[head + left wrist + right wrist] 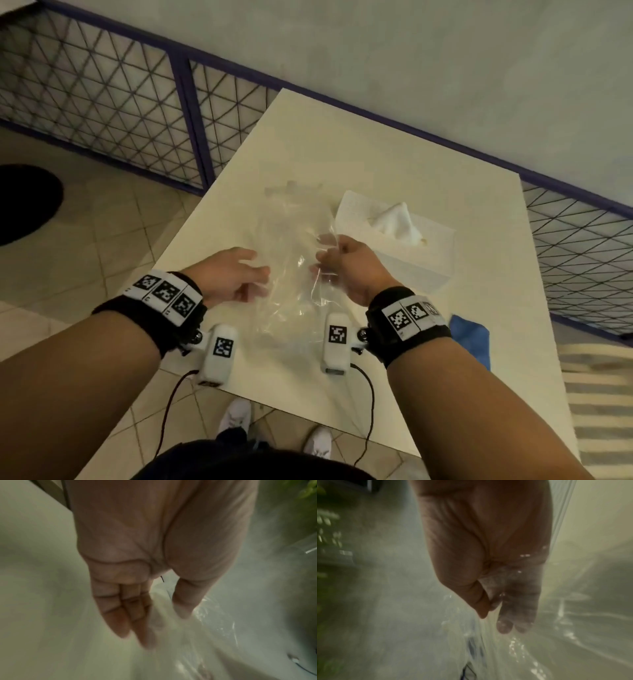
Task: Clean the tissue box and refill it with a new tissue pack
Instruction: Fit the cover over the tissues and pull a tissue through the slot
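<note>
A white tissue box [416, 265] stands on the cream table [342, 144] at the right, with a tissue [397, 219] poking out of its top. A clear plastic wrapper [294, 240] hangs crumpled between my hands, just left of the box. My right hand [320, 263] pinches its right edge; in the right wrist view the thumb presses the film [522, 655] against the fingers of that hand [493, 620]. My left hand [260, 277] is at the wrapper's left edge. In the blurred left wrist view its fingers are straight, the thumb apart, with film [214, 635] running past the hand [163, 626].
A blue cloth [471, 337] lies at the table's right edge near my right forearm. A wire-mesh fence [102, 102] with purple frame runs behind and to the right of the table. A black round mat [24, 202] lies on the tiled floor at left. Striped fabric [599, 394] shows at right.
</note>
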Action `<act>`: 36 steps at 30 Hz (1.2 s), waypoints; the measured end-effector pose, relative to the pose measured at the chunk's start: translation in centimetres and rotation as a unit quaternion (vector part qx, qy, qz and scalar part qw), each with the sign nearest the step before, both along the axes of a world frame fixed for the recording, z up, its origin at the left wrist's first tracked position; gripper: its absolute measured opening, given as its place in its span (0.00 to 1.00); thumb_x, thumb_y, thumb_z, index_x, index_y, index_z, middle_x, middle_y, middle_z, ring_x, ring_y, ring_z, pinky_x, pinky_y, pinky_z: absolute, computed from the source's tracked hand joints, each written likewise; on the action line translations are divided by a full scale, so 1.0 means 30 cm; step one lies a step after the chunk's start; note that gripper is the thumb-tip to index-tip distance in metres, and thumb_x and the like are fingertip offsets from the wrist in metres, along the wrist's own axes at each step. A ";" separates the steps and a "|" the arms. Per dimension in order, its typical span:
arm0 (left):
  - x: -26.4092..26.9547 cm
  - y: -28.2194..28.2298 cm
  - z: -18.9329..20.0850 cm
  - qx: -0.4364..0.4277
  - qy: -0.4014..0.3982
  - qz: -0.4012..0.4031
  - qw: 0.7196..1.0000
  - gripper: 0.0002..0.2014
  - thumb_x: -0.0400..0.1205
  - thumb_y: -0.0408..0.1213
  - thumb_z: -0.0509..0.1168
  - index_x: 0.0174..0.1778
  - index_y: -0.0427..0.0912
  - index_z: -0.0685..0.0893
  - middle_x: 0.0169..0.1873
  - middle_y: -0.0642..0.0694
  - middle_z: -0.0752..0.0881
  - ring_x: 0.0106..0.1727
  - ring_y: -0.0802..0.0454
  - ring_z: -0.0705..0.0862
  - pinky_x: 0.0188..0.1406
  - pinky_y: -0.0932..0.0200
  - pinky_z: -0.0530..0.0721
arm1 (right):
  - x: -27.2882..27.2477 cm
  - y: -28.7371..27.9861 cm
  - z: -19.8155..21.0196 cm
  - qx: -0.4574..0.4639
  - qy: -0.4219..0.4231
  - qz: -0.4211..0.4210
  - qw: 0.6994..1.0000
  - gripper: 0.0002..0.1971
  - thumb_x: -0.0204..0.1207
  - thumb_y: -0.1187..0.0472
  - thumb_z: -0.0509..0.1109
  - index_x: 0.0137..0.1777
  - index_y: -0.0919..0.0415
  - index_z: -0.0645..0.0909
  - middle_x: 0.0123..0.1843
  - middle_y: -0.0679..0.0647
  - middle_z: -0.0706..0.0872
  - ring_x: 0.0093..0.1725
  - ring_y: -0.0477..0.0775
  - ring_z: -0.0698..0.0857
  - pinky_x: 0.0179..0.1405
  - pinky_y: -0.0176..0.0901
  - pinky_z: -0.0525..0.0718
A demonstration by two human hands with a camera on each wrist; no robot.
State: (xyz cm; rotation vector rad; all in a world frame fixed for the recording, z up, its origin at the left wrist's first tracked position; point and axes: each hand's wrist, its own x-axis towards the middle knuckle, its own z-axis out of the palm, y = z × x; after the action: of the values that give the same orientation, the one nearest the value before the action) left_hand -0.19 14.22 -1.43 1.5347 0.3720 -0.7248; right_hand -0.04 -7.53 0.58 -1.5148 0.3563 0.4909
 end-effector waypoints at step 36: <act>-0.048 -0.392 0.046 -0.175 0.060 -0.062 0.981 0.21 0.80 0.50 0.64 0.58 0.37 0.86 0.59 0.37 0.87 0.38 0.34 0.87 0.31 0.50 0.88 | -0.306 -0.427 0.054 0.028 -0.017 -0.142 0.989 0.10 0.76 0.77 0.62 0.37 0.64 0.78 0.45 0.60 0.81 0.32 0.48 0.84 0.28 0.37 0.82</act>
State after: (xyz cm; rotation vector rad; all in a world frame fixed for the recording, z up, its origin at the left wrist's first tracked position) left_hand -1.63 2.46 -0.05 1.1916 0.2245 -0.9305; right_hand -9.22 -20.35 2.20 -1.3898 0.5191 0.2478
